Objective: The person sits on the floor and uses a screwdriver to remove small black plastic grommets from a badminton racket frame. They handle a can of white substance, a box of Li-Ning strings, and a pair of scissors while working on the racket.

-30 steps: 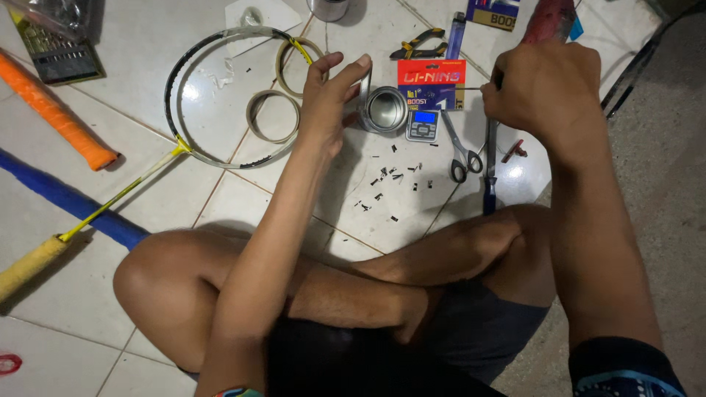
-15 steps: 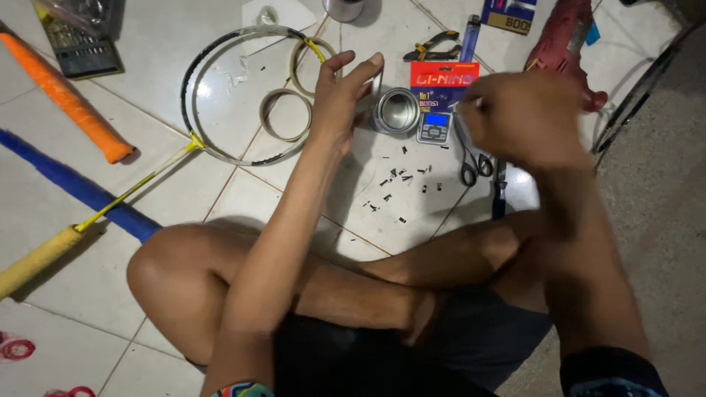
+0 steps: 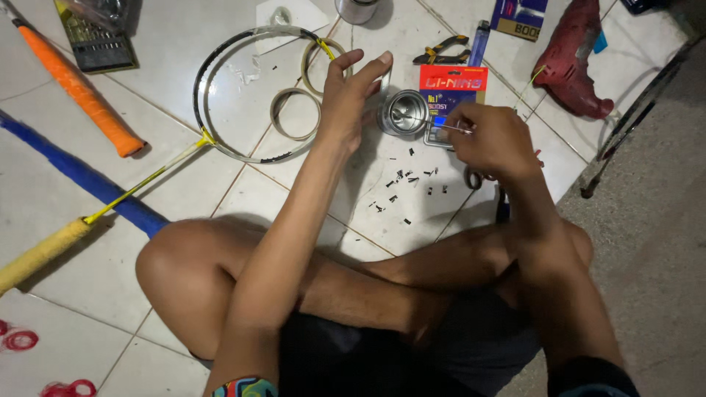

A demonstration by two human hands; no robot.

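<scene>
The right hand [image 3: 494, 140] has its thumb and forefinger pinched together on a thin pale string [image 3: 441, 125], the other fingers curled in under them, and the line runs left from the pinch toward a small round metal tin [image 3: 404, 112] that sits on the tile just beside it. The left hand [image 3: 351, 95] is on the tin's other side, fingers spread and straight, the palm turned toward the tin; whether the fingertips actually touch its rim I cannot tell from here (they are very close). Right behind the tin lies a red card packet [image 3: 453, 82], with a pair of black and yellow pliers [image 3: 440, 50] farther off and a blue pen-like tool [image 3: 479, 43] beside them. Near the hands, between tin and knees, a scatter of small black bits [image 3: 408, 184] dots the white floor tiles [image 3: 220, 191]. Under the right hand the loops of a pair of scissors [image 3: 474, 178] peek out. To the left lies a racket frame [image 3: 250, 92] without strings, two rolls of tape [image 3: 296, 114] resting inside and against its hoop, its yellow shaft running down to a yellow grip [image 3: 40, 254] at the near left. A blue handle [image 3: 81, 176] and an orange handle [image 3: 77, 92] lie farther left, with a case of drill bits [image 3: 95, 40] beyond them. On the far right sits a red power drill [image 3: 573, 62]. The person sits cross-legged, bare knees up against the work.
</scene>
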